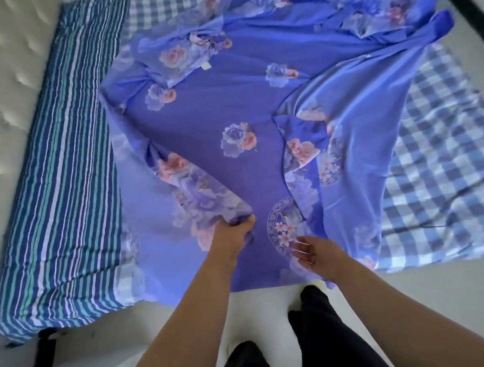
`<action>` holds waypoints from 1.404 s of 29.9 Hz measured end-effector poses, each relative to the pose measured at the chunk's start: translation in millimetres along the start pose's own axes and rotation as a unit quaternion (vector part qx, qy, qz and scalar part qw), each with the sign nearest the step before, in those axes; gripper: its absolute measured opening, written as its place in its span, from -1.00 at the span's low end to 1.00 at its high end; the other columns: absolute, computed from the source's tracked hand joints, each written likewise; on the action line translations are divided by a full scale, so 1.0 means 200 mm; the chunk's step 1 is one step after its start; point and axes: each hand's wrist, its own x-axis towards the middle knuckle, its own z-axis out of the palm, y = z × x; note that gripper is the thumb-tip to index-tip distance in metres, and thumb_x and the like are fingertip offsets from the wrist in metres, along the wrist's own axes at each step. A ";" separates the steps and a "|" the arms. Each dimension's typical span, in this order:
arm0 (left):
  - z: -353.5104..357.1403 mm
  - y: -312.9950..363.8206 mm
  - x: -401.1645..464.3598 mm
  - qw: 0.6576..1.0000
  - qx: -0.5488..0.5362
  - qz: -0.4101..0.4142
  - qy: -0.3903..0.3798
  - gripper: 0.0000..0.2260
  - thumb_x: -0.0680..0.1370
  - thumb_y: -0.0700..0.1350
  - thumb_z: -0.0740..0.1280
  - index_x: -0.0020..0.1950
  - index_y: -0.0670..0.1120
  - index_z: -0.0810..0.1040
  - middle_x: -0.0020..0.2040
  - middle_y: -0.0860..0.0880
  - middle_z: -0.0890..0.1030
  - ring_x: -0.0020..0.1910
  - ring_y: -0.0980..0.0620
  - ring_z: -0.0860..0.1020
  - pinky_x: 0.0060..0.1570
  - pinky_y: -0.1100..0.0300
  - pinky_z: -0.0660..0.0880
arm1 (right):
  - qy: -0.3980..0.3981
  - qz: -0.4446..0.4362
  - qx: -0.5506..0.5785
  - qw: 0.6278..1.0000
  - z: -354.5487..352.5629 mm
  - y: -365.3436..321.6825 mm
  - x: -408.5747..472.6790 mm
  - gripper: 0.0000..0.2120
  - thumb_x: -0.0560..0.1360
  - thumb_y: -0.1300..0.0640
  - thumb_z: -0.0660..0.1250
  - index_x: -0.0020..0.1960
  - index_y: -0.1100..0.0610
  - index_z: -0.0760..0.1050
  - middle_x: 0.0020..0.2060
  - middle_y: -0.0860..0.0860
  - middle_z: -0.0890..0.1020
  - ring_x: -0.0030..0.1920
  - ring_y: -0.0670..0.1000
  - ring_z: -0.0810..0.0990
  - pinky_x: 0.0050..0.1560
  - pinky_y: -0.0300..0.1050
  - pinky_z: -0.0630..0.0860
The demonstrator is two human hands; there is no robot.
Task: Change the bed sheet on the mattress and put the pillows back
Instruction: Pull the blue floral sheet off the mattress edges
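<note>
while the blue checked sheet (447, 181) covers the mattress, a rumpled purple floral sheet (221, 102) lies over its middle, top edge cut off. striped pillows (57, 183) line the left side. small white tag (205, 65), too tiny to read. left hand (234, 234) bunches a fold, right hand (315, 253) hovers with fingers spread.

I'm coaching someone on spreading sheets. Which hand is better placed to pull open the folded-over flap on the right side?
The right hand. It hovers open beside the folded flap of the floral sheet, holding nothing, while the left hand already grips a bunched fold further left.
</note>
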 end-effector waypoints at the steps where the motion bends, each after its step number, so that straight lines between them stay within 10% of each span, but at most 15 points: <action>1: 0.12 0.03 0.02 0.999 0.040 0.010 -0.002 -0.81 0.54 -0.23 0.36 -0.28 -0.15 0.49 -0.40 -0.08 0.44 -0.43 0.05 0.45 -0.41 0.24 0.41 | -0.008 -0.012 -0.036 0.999 -0.05 -0.08 0.02 -0.88 0.61 0.20 0.15 0.06 0.15 0.45 -0.26 0.04 0.63 -0.27 -0.01 0.56 -0.25 -0.18 0.36; 7: 0.77 0.28 0.09 0.981 0.189 0.044 -0.030 -0.83 0.65 -0.13 0.15 0.00 -0.17 0.50 -0.13 -0.13 0.51 -0.03 -0.05 0.49 -0.12 0.26 0.36 | -0.150 -0.139 -0.494 0.845 -0.14 -0.49 0.04 -0.38 0.44 0.28 0.44 0.38 0.15 0.20 0.10 -0.02 0.43 0.01 -0.24 0.45 -0.18 -0.57 0.39; 12: 0.86 0.49 0.12 0.982 -0.157 0.043 -0.099 -0.64 0.51 -0.12 0.29 0.04 -0.45 0.55 -0.07 -0.26 0.60 -0.10 -0.17 0.59 -0.03 0.27 0.48 | -0.033 -0.219 -0.274 0.936 -0.10 -0.72 0.09 -0.72 0.51 0.36 0.29 0.07 0.00 0.48 -0.21 -0.11 0.60 -0.34 -0.37 0.54 -0.25 -0.43 0.45; 14: 0.86 0.60 0.09 0.973 -0.186 -0.047 -0.132 -0.70 0.33 -0.06 0.44 -0.14 -0.30 0.67 -0.19 -0.18 0.69 -0.38 -0.02 0.64 -0.33 0.26 0.59 | -0.036 -0.239 -0.116 0.963 -0.10 -0.85 0.11 -0.66 0.22 0.38 0.38 -0.16 -0.02 0.56 -0.45 -0.16 0.60 -0.46 -0.27 0.53 -0.39 -0.41 0.44; 16: 0.74 0.63 0.13 0.962 -0.266 -0.048 -0.032 -0.70 0.60 -0.10 0.22 0.05 -0.32 0.60 -0.11 -0.18 0.68 -0.54 0.07 0.57 -0.55 0.28 0.52 | -0.006 -0.294 -0.139 0.946 -0.11 -0.96 0.11 -0.79 0.21 0.28 0.17 -0.25 0.05 0.47 -0.46 -0.12 0.55 -0.43 -0.17 0.46 -0.37 -0.28 0.37; 22: 0.45 0.48 0.19 0.923 -0.354 -0.001 0.151 -0.74 0.66 0.01 0.12 -0.09 -0.07 0.51 -0.20 -0.05 0.66 -0.30 0.02 0.64 -0.36 0.12 0.59 | -0.078 -0.323 -0.448 0.830 -0.06 -0.94 0.09 -0.76 0.49 0.38 0.17 -0.15 0.06 0.47 -0.28 0.00 0.50 -0.31 -0.10 0.40 -0.35 -0.38 0.33; 31: 0.47 0.27 0.13 0.957 -0.247 -0.013 0.151 -0.91 0.63 -0.09 0.22 -0.01 -0.03 0.51 -0.05 -0.01 0.56 -0.10 0.11 0.53 -0.05 0.19 0.46 | 0.029 -0.101 -0.189 0.976 -0.32 -0.72 0.26 -0.76 0.56 0.22 0.22 -0.28 0.06 0.38 -0.42 0.03 0.37 -0.43 -0.02 0.29 -0.37 -0.22 0.15; 42: 0.71 0.32 0.51 0.961 0.091 0.010 0.261 -0.69 0.62 -0.12 0.21 -0.33 -0.13 0.42 -0.36 -0.09 0.44 -0.33 -0.11 0.43 -0.28 0.09 0.54 | 0.080 -0.026 -0.064 0.994 -0.41 -1.19 0.79 -0.73 0.61 0.00 0.19 -0.24 0.07 0.39 -0.62 -0.09 0.52 -0.51 -0.05 0.51 -0.48 -0.33 0.40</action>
